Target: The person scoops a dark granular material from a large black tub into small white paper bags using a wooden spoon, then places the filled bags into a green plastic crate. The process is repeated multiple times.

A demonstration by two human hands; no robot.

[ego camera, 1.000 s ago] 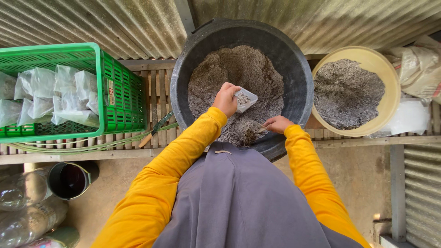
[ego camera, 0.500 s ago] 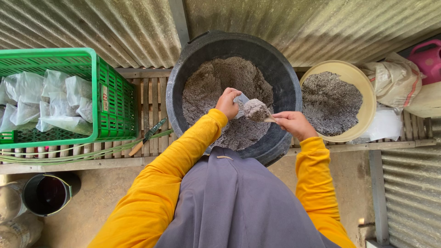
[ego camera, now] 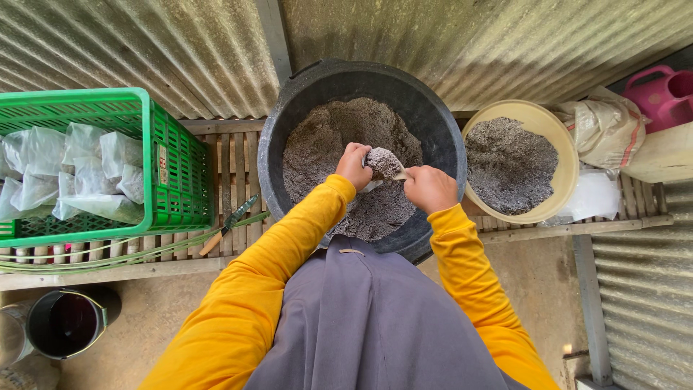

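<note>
Bag of soil held over the black tub

A small clear bag, heaped with grey soil, is held between both hands above the black tub. The left hand is closed on the bag's left side, fingers curled around it. The right hand is closed too, gripping what looks like a small scoop whose tip is pressed against the bag's right edge; the scoop is mostly hidden by the fist, so its shape cannot be told for certain. The bag is kept upright over the middle of the tub, just above the soil that fills the tub.

To the right of the tub, touching its rim, a yellow basin of coarser grey mix is set on the slatted bench. A sack is slumped beside the basin, and a pink watering can is seen at the far right. On the left, a green crate is stacked with filled bags. A trowel is laid on the slats between crate and tub. A dark bucket is stood on the floor below
</note>
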